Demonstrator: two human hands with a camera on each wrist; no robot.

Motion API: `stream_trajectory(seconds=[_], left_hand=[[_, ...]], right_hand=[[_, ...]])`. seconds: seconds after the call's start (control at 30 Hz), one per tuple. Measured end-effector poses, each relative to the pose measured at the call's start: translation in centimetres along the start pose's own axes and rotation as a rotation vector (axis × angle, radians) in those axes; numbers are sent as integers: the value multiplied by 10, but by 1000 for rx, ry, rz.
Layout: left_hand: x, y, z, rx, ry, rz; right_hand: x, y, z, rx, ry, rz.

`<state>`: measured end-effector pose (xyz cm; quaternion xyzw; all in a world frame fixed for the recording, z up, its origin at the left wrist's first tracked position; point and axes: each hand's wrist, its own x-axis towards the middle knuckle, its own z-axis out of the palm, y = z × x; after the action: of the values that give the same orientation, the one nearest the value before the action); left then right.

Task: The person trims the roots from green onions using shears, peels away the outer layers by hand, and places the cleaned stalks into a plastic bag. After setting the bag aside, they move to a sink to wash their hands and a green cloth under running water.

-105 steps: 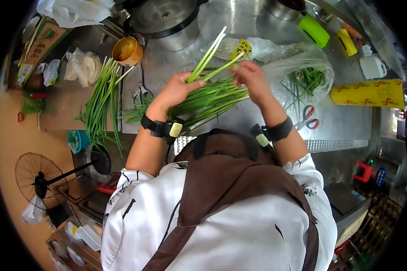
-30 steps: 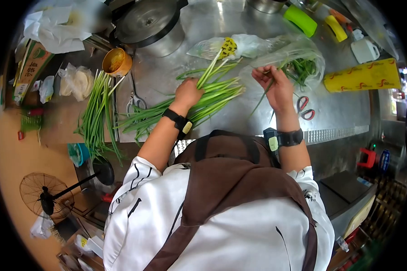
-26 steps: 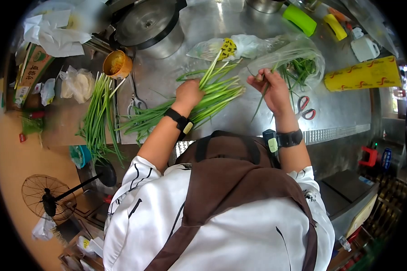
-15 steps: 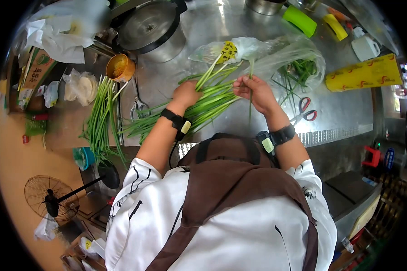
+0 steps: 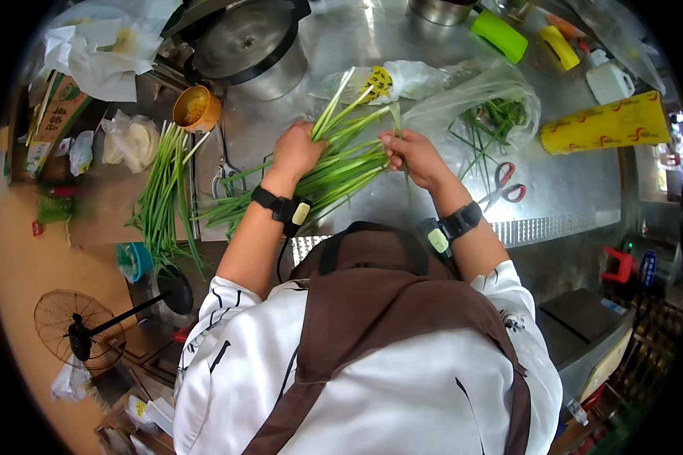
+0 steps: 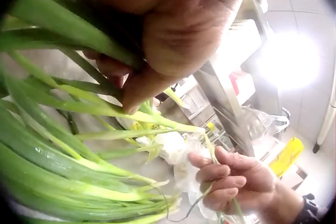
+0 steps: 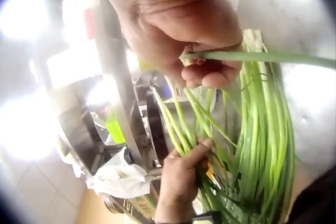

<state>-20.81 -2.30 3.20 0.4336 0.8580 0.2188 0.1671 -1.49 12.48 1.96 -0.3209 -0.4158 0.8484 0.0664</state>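
Observation:
My left hand [image 5: 294, 150] grips a few green onions [image 5: 330, 110], their white ends pointing up and away. Under and beside it a larger heap of green onions [image 5: 349, 176] lies on the steel table. My right hand [image 5: 419, 158] is just right of these stalks. In the right wrist view its curled fingers pinch a loose green leaf [image 7: 262, 57], which hangs toward me in the head view. The left wrist view shows the right fingertips at the pale end of one held stalk [image 6: 189, 128]. A clear plastic bag [image 5: 535, 114] with green trimmings lies to the right.
Another green onion bunch [image 5: 167, 189] hangs over the table's edge at left, below an orange cup [image 5: 197, 108]. Red-handled scissors [image 5: 513, 192] lie right, near a yellow roll [image 5: 603, 121]. A lidded pot [image 5: 247, 45] stands behind; steel scissors [image 5: 226, 178] lie left.
From beside the bag, my right hand has moved left to the stalks, a leaf in its fingers. My left hand has shifted slightly left and up, raising its green onions off the heap.

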Motion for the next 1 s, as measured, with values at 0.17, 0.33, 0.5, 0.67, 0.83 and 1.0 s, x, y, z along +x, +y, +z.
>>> stream_trajectory(seconds=[0.17, 0.33, 0.5, 0.67, 0.83, 1.0], left_hand=[[-16, 13, -19, -44, -3, 38], [-23, 8, -15, -85, 83, 96], [-29, 14, -20, -274, -106, -23], [-20, -4, -9, -381, -129, -21], [-18, -9, -28, -435, -212, -59], [-25, -17, -63, -343, -244, -132]], right_hand=[[18, 2, 27, -51, -82, -76], [29, 5, 46, -245, 4, -110], [22, -2, 57, -527, 99, -248], [36, 15, 43, -731, 16, -289], [14, -20, 40, -687, -5, -250], [19, -33, 1, -267, 150, -209]])
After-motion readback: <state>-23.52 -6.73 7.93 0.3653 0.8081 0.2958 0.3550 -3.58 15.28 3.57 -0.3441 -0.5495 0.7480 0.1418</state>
